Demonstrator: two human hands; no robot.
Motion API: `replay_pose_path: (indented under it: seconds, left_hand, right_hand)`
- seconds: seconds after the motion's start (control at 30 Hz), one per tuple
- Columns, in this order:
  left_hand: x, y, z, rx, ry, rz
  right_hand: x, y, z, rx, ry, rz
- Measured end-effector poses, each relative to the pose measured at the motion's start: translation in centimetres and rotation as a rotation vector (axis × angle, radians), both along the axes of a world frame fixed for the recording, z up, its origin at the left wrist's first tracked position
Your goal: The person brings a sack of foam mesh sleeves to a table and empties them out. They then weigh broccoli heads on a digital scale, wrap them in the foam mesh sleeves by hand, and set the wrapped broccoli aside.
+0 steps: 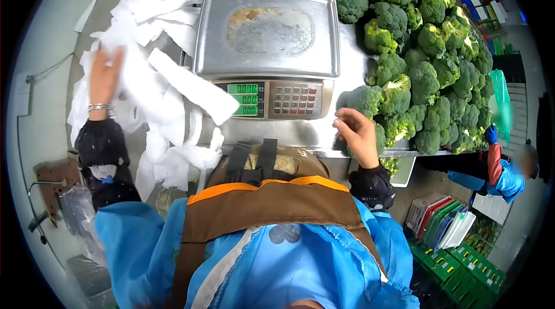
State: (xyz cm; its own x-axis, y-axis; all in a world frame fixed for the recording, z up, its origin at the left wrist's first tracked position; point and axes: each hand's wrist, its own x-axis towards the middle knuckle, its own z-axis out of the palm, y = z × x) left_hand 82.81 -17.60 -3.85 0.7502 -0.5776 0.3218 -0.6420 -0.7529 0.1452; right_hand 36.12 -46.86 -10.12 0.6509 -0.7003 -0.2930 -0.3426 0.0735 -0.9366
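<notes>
Reaching w/ L hand (105, 80) over white strips (193, 86), fingers apart, blurry. Curling R hand (359, 138) by broccoli (367, 101), thumb apart from fingers. Risking spill nr side if snagging tangle.

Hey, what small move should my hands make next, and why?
Probably pinch one of the long white foam sleeves with your left hand: it looks open above them, while your right hand, apparently empty, hovers beside the green, round-topped broccoli heads.
</notes>
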Motion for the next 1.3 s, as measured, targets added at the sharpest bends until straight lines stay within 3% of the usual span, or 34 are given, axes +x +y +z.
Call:
replay_pose_path:
  seconds: [0.03,0.1,0.17,0.23,0.37,0.43,0.5,0.53,0.63,0.7,0.77,0.8,0.83,0.9,0.97,1.07,1.13,1.17,1.23,1.3]
  left_hand:
    - [1.5,1.8,-0.3,0.069,-0.499,0.006]
    - [3.8,5.2,2.3,-0.045,-0.261,0.307]
    - [-0.3,1.7,5.8,-0.465,-0.469,0.059]
    - [-4.5,-0.9,7.3,-0.514,-0.033,-0.075]
    - [-9.9,-7.2,5.3,-0.52,0.256,-0.436]
    - [-11.3,-8.5,3.8,-0.399,0.423,-0.364]
    - [-13.3,-9.9,2.1,-0.711,0.786,-0.418]
    - [-14.3,-10.2,2.8,-0.703,0.923,-0.389]
    - [-13.6,-8.8,2.1,-0.569,1.022,-0.358]
    - [-11.3,-6.9,-1.6,-0.541,0.865,-0.403]
    - [-11.6,-5.8,-0.9,-0.522,0.738,-0.352]
    - [-12.6,-5.4,0.7,-0.676,0.875,-0.299]
    - [-12.7,-4.8,0.9,-0.741,0.773,-0.314]
    - [-11.1,-1.2,-0.3,-0.676,0.833,-0.27]
    - [-9.8,1.0,-2.4,-0.58,0.868,-0.219]
    - [-12.5,-3.3,0.4,-0.612,0.858,-0.232]
    - [-13.2,-6.0,0.0,-0.622,0.735,-0.497]
    - [-14.8,-7.4,1.5,-0.672,1.057,-0.442]
    - [-15.1,-8.3,1.7,-0.621,1.307,-0.504]
    - [-15.4,-9.1,2.8,-0.634,1.271,-0.551]
  right_hand:
    - [-1.8,-0.6,-1.4,-0.155,0.027,-0.037]
    - [-4.6,-2.4,-1.1,-0.605,0.138,-0.203]
    - [-7.5,-4.9,0.0,-0.81,0.239,-0.274]
    - [-7.9,-6.0,1.6,-0.888,0.351,-0.216]
    - [-4.0,-7.5,2.0,-1.052,0.513,0.062]
    - [-1.4,-7.4,2.5,-1.086,0.793,0.196]
    - [-1.0,-7.4,2.3,-1.262,0.723,0.364]
    - [-0.8,-7.3,2.3,-1.348,0.685,0.457]
    - [-0.6,-7.9,-0.9,-1.384,0.772,0.687]
    - [0.2,-9.4,-0.9,-1.259,0.657,0.686]
    - [0.4,-9.8,1.2,-1.092,0.607,0.621]
    - [0.0,-9.8,2.1,-1.061,0.483,0.488]
    - [-0.1,-9.8,3.2,-0.911,0.526,0.342]
    - [-1.0,-10.3,5.1,-0.913,0.156,0.218]
    - [1.3,-9.1,7.7,-0.632,-0.138,0.108]
    - [8.8,-6.8,6.7,-0.747,-0.26,0.092]
    - [13.6,-5.9,3.1,-0.678,-0.408,0.1]
    - [15.1,-5.7,1.6,-0.857,-0.385,0.116]
    - [16.1,-4.8,0.4,-0.915,-0.177,0.214]
    - [15.2,-5.2,1.6,-0.976,-0.188,0.258]
